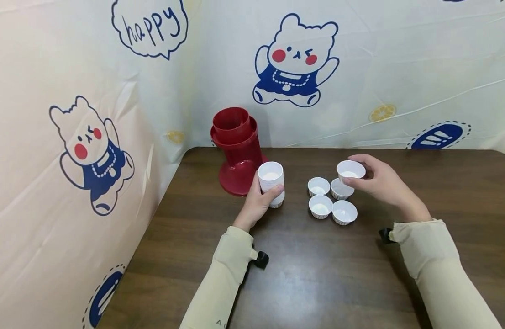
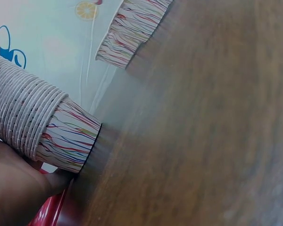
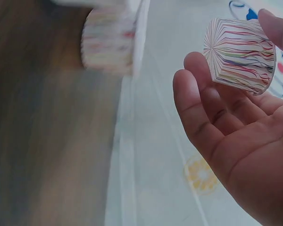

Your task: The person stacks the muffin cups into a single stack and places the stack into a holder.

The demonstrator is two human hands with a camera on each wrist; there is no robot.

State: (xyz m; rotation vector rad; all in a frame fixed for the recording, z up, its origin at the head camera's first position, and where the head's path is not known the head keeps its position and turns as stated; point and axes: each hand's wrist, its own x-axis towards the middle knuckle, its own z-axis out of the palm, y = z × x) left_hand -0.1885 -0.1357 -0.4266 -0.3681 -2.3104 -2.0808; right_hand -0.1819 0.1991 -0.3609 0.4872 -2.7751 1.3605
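My left hand (image 1: 255,204) grips a tall stack of white paper baking cups (image 1: 271,176), with its thumb across the near side. In the left wrist view the nested rims of the stack (image 2: 26,110) show, and its lowest cup wall bears thin coloured streaks. A single baking cup (image 1: 350,169) is pinched between thumb and fingers of my right hand (image 1: 384,183), mouth up. It overlaps the back right cup (image 1: 342,190) of a tight cluster below. Other loose cups (image 1: 320,207) of that cluster stand upright on the brown table, between both hands.
Just behind my left hand stands a red cylindrical holder (image 1: 239,157) with a round base. The brown wooden table (image 1: 310,274) meets a cloth backdrop (image 1: 219,55) printed with cartoon bears along its back and left sides.
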